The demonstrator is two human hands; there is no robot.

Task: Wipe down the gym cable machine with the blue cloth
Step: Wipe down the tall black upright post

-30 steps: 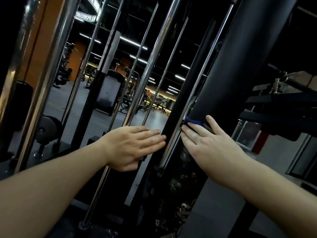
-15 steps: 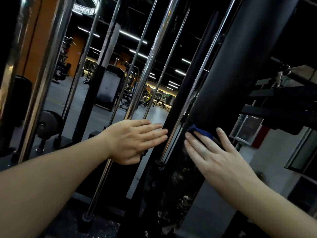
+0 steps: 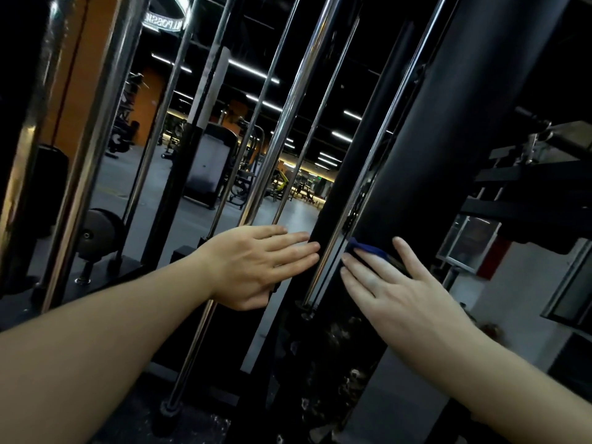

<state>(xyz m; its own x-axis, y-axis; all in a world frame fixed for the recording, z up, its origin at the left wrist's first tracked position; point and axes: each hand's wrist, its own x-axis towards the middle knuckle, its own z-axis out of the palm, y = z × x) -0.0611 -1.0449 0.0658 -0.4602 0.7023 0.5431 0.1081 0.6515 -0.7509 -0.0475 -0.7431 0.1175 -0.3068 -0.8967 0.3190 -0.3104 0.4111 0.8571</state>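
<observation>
View from my head, looking down my two bare forearms at a cable machine in a dim gym.

My right hand (image 3: 397, 290) lies flat on the wide black column (image 3: 448, 155), fingers straight and a little spread, thumb out to the side. It presses the cloth (image 3: 368, 249) against the column. Most of the cloth is hidden under my fingers; only a small blue strip shows past my fingertips, at the column's left edge. I judge the flat palm is there to spread pressure, so the cloth rubs a broad patch and does not bunch.

My left hand (image 3: 256, 264) is also open and holds nothing. It lies across a chrome rod (image 3: 288, 123), fingers straight and together, tips reaching a slim black post (image 3: 362, 149) just beside my right hand. It seems to be steadying me while the other hand wipes.

The column's long axis is upright; here it leans from lower left to upper right, as do the rods. The visible strip of cloth lies across that axis, slanting down to the right. My right fingers point up and to the left, so a stroke along the column would go up or down.

Below my hands the machine is dark and hard to make out. Through the rods I see a grey floor (image 3: 179, 206), other equipment and ceiling light strips.
</observation>
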